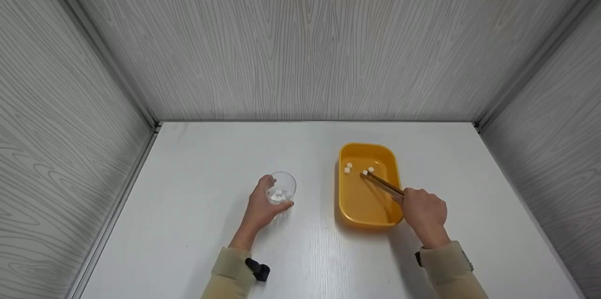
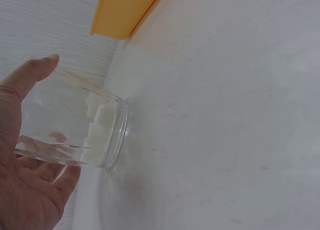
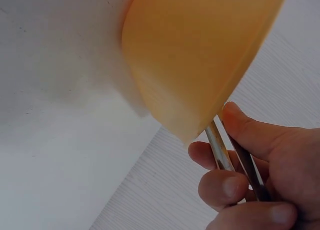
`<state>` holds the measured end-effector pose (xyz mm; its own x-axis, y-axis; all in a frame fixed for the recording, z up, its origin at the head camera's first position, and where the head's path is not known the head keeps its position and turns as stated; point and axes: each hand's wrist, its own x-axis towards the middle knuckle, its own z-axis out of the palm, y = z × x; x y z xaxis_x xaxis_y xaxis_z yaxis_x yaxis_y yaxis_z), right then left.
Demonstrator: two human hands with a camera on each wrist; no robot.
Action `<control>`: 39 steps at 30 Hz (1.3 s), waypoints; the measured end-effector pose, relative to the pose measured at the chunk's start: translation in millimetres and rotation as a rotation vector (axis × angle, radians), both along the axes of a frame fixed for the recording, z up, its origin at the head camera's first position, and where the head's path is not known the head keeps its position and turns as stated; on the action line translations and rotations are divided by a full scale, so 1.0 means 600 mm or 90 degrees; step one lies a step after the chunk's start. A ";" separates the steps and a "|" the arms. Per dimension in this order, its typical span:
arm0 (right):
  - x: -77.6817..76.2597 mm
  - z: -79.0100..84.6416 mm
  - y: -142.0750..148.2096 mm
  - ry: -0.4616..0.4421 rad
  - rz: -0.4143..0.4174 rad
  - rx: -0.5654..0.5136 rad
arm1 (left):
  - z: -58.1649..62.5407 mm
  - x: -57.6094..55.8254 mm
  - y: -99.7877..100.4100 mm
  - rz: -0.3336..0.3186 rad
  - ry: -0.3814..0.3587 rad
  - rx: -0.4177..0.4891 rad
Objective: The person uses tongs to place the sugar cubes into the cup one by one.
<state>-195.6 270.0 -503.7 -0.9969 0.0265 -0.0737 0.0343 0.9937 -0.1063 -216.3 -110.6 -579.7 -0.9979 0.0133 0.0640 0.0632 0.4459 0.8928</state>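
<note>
My left hand [image 1: 264,207] curls round a clear glass cup [image 1: 287,181], thumb on one side and fingers on the other. White cubes [image 2: 97,135] lie at the bottom of this cup, which stands on the white table. On the right, my right hand [image 1: 426,209] grips slim metal tongs [image 1: 386,186] over the near right rim of a yellow tray [image 1: 371,212]. The tong tips reach down into the tray, with a small white cube [image 1: 365,172] right between them. Another cube [image 1: 371,169] lies just behind, and two more sit by the left wall.
The white table [image 1: 310,261] runs back to a grey wood-grain panel [image 1: 305,55]. Similar panels close off the left and right sides. The tray stands to the right of the cup, a strip of table between them.
</note>
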 end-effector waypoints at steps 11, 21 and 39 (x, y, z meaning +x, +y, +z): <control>0.009 0.004 0.000 0.021 -0.004 -0.005 | -0.004 0.000 0.001 0.003 -0.004 0.006; 0.013 0.010 0.000 0.022 -0.001 -0.029 | -0.001 -0.001 0.000 0.001 0.001 -0.001; 0.034 0.039 -0.023 0.108 0.042 -0.051 | -0.001 -0.001 0.002 0.002 0.002 0.002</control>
